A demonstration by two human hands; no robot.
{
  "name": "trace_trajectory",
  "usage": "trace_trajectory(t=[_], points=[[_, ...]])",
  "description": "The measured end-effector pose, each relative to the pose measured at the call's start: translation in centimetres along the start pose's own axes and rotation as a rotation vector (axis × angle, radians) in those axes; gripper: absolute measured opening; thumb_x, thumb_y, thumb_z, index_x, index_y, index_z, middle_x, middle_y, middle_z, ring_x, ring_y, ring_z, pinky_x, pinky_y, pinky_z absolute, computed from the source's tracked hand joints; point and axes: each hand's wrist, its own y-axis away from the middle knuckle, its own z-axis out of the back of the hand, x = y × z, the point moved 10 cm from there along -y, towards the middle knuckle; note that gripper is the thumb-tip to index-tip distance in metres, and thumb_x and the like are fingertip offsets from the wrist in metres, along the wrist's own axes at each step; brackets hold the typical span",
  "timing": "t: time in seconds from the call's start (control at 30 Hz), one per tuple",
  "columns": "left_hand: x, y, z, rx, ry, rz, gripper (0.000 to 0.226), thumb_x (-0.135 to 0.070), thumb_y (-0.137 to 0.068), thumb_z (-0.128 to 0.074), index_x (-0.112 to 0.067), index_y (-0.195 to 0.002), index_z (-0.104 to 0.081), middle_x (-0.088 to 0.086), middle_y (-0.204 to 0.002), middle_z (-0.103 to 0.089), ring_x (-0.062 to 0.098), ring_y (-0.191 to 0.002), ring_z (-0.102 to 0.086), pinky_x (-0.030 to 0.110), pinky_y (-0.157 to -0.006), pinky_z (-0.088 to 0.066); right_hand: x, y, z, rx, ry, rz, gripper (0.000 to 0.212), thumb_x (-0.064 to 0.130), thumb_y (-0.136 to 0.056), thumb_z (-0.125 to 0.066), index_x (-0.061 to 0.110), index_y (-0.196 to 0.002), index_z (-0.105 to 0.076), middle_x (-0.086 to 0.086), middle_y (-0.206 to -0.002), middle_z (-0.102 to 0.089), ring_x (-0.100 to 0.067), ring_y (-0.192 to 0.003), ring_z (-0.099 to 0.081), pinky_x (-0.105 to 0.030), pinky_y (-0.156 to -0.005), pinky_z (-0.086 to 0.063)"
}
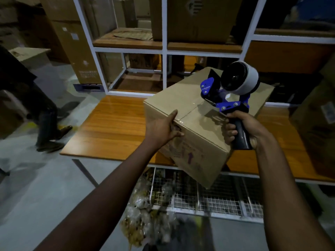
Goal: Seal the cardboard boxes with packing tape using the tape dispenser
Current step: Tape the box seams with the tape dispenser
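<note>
A closed brown cardboard box (183, 104) sits askew on the wooden table (112, 127), one corner hanging over the front edge. Clear tape shines along its top seam. My left hand (164, 127) grips the box's near left edge, thumb on top and fingers curled against the side. My right hand (239, 127) is shut on the black handle of the blue tape dispenser (228, 87). The dispenser, with its white tape roll, is held just above the right part of the box top.
White-framed shelves (164, 49) with more cartons stand behind the table. A large carton (315, 127) sits at the table's right end. Below the table are a wire rack (208, 198) and plastic bags (143, 211). A person's legs (47, 124) cross the floor at left.
</note>
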Motion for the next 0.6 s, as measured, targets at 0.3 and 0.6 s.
trace_trajectory(t=[0.3, 0.6], points=[[-7.8, 2.0, -1.7, -0.06, 0.156, 0.082, 0.092, -0.065, -0.082, -0.064, -0.031, -0.155, -0.02, 0.012, -0.117, -0.068, 0.031, -0.105, -0.064, 0.035, -0.076, -0.047, -0.6, 5.5, 2.9, 0.11, -0.072, 0.101, 0.029, 0.026, -0.067, -0.069, 0.013, -0.075, -0.044, 0.004, -0.049, -0.037, -0.009, -0.036, -0.035, -0.022, -0.038, -0.036], [-7.2, 1.8, -1.4, 0.264, 1.28, 0.331, 0.041, -0.037, -0.1, -0.046, -0.005, -0.104, -0.07, 0.009, -0.074, -0.07, 0.018, -0.05, -0.058, 0.024, -0.047, -0.044, -1.8, 6.7, 0.6, 0.191, -0.1, 0.17, 0.047, 0.029, -0.052, -0.092, 0.012, -0.071, -0.052, 0.003, -0.049, -0.037, -0.009, -0.036, -0.037, -0.024, -0.039, -0.037]])
